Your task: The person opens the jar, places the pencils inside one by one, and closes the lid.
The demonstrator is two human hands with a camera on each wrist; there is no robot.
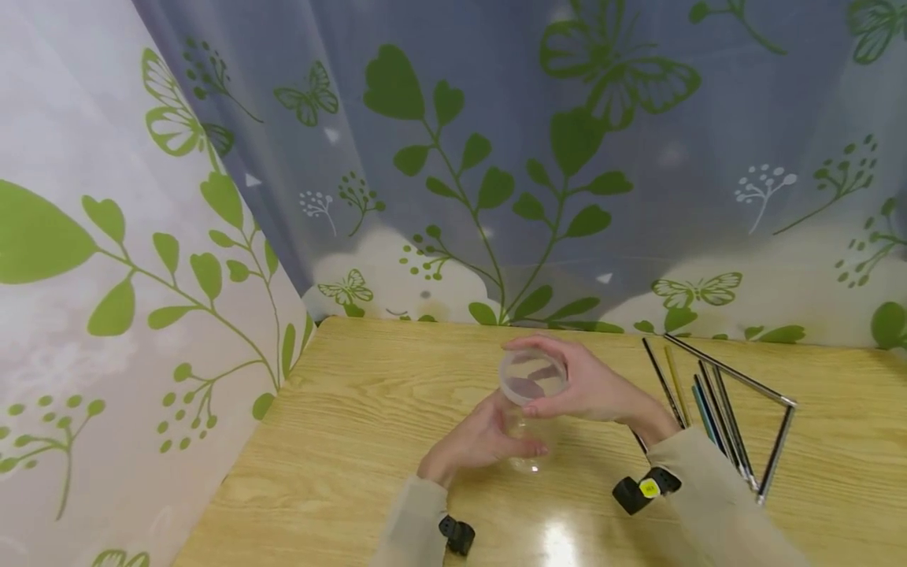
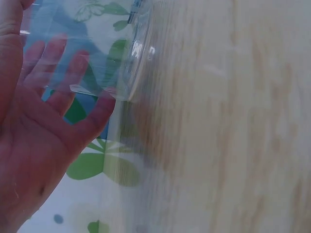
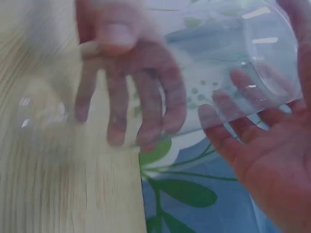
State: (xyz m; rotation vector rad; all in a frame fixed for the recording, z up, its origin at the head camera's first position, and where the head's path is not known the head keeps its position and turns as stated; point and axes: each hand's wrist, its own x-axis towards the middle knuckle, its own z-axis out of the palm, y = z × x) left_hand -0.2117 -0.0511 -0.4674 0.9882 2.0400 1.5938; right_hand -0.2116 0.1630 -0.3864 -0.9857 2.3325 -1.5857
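A clear, cylindrical jar (image 1: 527,466) with a pale, translucent rim (image 1: 512,394) stands upright between the two hands in the head view. My left hand (image 1: 478,439) grips its body from the left, thumb across the near side. Around the rim, my right hand (image 1: 591,386) curls from the right, fingers on the far side and thumb on the near side. The left wrist view shows the fingers of the left hand (image 2: 43,126) through the jar's clear wall (image 2: 109,48). In the right wrist view, the jar (image 3: 209,53) spans between both hands.
On the wooden table (image 1: 340,409), several pencils (image 1: 719,417) lie right of the hands, partly behind the right forearm. A thin dark bar (image 1: 737,372) joins another at an angle beside them. Cloth with green leaves and butterflies (image 1: 460,173) hangs behind and to the left.
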